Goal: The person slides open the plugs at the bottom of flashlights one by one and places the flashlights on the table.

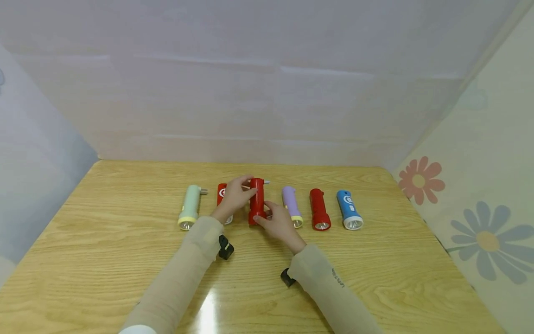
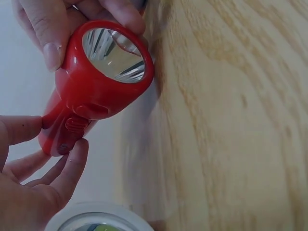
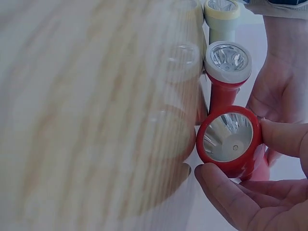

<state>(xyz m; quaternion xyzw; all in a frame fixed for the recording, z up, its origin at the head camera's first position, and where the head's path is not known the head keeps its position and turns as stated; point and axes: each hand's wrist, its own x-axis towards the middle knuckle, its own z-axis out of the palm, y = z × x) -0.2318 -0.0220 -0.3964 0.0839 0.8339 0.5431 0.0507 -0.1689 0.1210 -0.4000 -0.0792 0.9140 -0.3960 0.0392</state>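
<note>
Red flashlight (image 1: 257, 204), dead centre in the head view, sitting between two hands and gripped by both. Left hand (image 1: 235, 197) has its fingers on the upper, tail end, where pale prongs (image 1: 267, 182) stick out to the right; right hand (image 1: 278, 223) holds the lower, head end. So the body runs from one grip to the other, tail away from the person. To the left are a mint flashlight (image 1: 190, 206) and a red-and-white one (image 1: 221, 191), partly behind the left hand. To the right: a purple one (image 1: 289, 198), another red one (image 1: 319, 206) and a blue one (image 1: 347, 204), all on the wood table (image 1: 125, 278).

Left wrist cam: thumb and fingers pinch the tail just below the slide switch (image 2: 76, 125), and the other hand's fingers wrap the head beside the lens (image 2: 114, 55).

Right wrist cam: thumb on one side of the head, fingers on the other, clamped right behind the rim. It's kinda washed out, so I honestly can't tell if the head touches the table.
</note>
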